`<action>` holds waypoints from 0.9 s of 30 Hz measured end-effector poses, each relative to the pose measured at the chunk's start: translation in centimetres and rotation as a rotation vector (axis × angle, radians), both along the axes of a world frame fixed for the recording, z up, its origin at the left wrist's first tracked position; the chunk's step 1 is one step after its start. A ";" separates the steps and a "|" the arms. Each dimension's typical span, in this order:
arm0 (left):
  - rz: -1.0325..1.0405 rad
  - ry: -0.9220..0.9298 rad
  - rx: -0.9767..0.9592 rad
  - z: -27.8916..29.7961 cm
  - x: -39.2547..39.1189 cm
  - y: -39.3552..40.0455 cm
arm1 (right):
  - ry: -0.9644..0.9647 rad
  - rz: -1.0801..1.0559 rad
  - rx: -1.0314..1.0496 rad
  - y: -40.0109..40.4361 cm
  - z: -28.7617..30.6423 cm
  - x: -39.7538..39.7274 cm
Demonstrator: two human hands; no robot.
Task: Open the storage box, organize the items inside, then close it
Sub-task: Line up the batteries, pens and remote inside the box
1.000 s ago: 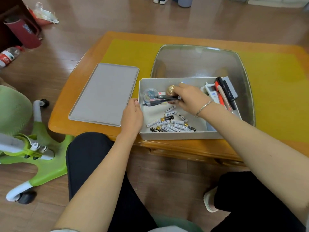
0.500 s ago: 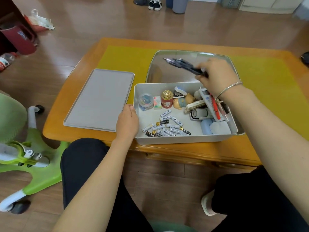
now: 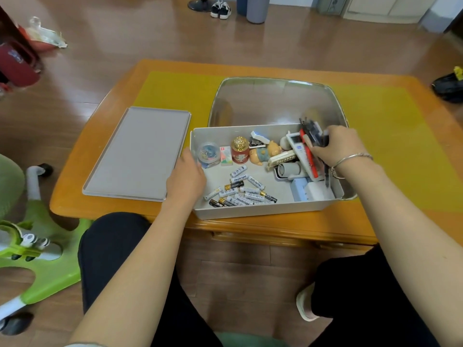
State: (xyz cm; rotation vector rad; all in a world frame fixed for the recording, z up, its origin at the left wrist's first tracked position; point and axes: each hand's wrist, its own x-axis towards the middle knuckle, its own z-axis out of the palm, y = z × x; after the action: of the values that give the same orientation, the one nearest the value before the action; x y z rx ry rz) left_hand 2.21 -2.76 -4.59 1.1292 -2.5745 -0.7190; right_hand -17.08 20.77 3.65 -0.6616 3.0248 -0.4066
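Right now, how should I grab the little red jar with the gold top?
Pinch the red jar by its gold cap, coming straight down from above. It stands upright, and the paper packet and pig toy crowd its sides, so only the top looks free.

right hand [image 3: 337,145] gripping pens [image 3: 310,132]

text: "Heybright" | on: white batteries [image 3: 241,178] | where: storage box [image 3: 255,211]
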 end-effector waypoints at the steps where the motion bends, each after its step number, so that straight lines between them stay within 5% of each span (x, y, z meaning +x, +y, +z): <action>1: 0.007 -0.007 0.005 -0.1 0.0 0.0 | -0.007 -0.007 -0.004 0.1 -0.3 0.0; 27: 0.039 -0.006 0.077 -0.1 0.4 0.0 | 0.151 -0.040 -0.176 0.4 -1.0 -1.1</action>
State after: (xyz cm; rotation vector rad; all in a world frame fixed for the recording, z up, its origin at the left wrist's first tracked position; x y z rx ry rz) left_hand 2.66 -2.71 -4.66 1.2030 -2.5421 -0.8131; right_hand -18.20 21.13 2.64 -0.6707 3.1747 -0.6601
